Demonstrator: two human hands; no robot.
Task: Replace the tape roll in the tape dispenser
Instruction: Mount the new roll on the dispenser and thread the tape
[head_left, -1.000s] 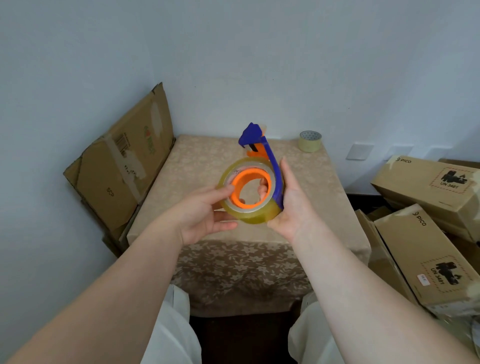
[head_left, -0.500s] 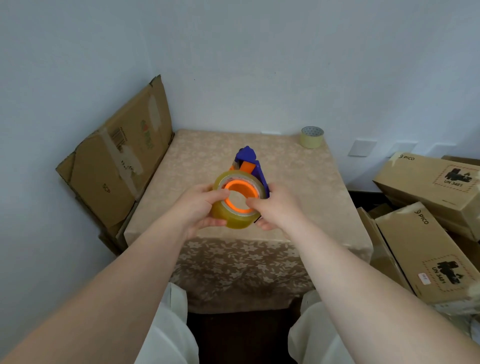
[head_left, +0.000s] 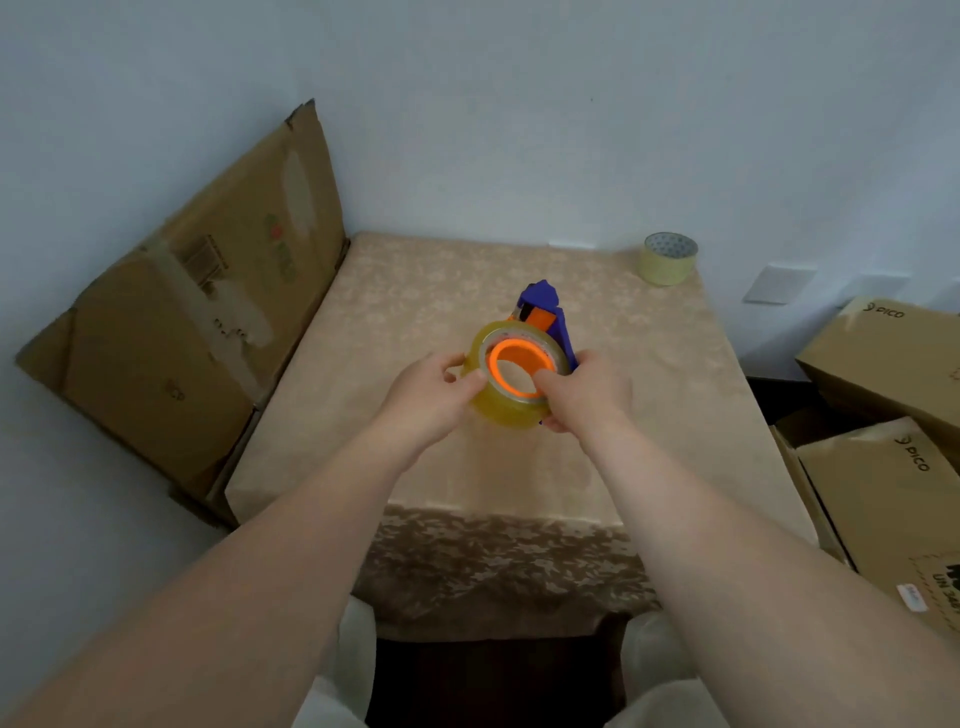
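Observation:
A yellowish clear tape roll (head_left: 506, 410) sits on the orange hub (head_left: 514, 359) of a blue tape dispenser (head_left: 545, 304), held over the middle of the table. My left hand (head_left: 434, 397) grips the roll's left side, thumb on its face. My right hand (head_left: 587, 392) holds the dispenser's right side with the thumb pressed on the hub's rim. The dispenser's blue head points away from me. A second, pale tape roll (head_left: 669, 258) stands at the table's far right corner.
The table (head_left: 415, 322) has a beige floral cloth. Flattened cardboard (head_left: 208, 306) leans on the wall at the left. Stacked cardboard boxes (head_left: 893, 478) stand close to the right edge. My knees are under the near edge.
Both hands have lowered the dispenser and roll from chest height toward the tabletop and tilted it flatter. The grip on roll and dispenser stays the same.

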